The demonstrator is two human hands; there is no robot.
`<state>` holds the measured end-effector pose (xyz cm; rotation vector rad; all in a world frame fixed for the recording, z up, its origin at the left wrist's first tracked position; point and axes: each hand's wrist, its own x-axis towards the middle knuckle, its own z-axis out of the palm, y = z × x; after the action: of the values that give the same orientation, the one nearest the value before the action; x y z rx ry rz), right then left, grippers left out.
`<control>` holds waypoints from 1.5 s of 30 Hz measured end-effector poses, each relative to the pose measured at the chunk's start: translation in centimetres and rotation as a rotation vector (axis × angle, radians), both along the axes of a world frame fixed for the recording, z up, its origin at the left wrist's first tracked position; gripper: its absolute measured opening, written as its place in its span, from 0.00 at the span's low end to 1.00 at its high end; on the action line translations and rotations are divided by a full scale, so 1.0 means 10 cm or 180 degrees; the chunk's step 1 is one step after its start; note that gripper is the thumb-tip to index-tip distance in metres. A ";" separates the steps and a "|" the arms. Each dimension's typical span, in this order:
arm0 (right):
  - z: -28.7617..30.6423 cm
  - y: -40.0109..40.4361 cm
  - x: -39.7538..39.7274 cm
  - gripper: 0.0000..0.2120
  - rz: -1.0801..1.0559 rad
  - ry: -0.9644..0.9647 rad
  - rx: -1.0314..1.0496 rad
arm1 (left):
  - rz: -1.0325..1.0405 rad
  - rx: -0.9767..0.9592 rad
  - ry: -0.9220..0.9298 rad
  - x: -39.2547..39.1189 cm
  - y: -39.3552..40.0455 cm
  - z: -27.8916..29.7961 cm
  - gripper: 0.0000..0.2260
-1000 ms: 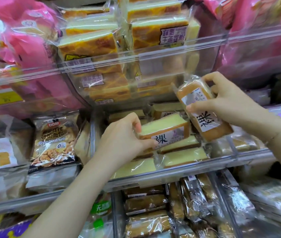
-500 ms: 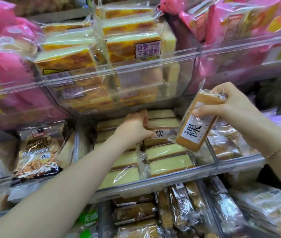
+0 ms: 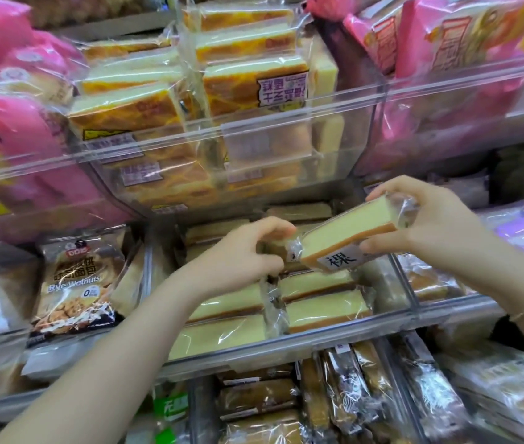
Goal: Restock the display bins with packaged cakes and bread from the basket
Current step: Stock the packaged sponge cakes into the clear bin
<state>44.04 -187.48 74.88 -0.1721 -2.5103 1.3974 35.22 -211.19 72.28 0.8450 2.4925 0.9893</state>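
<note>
Above the clear bin [image 3: 286, 342] of stacked cakes, right hand [image 3: 430, 229] pinches a wrapped cake [image 3: 347, 233], tilted. Left hand [image 3: 241, 254], fingers curled, grips the cake's lower wrapper end.

Middle bin, cakes going in

I see my right hand [image 3: 427, 225] holding a wrapped cake [image 3: 347, 233] above the cake bin [image 3: 286, 342]; my left hand [image 3: 241, 254] at nine o'clock of it, walnut bread bag [image 3: 74, 283] farther left.
</note>
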 end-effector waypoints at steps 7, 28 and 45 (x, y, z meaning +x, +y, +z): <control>-0.11 -0.25 -0.05 0.22 0.0581 -0.0597 0.0009 | 0.0224 -0.0519 0.1004 0.18 -0.04 -0.27 0.32; -0.61 -0.63 -0.48 0.31 0.0353 -0.0766 0.3980 | -0.0028 -0.1909 0.2278 -0.20 0.30 -0.35 0.53; -0.75 -0.59 -0.84 0.47 0.1141 -0.0571 0.3470 | 0.0243 -0.2417 0.1598 -0.22 0.49 -0.50 0.56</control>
<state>35.61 -193.34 67.34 0.3919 -3.1451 -0.0812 32.98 -206.31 67.28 0.7940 2.9658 -0.2304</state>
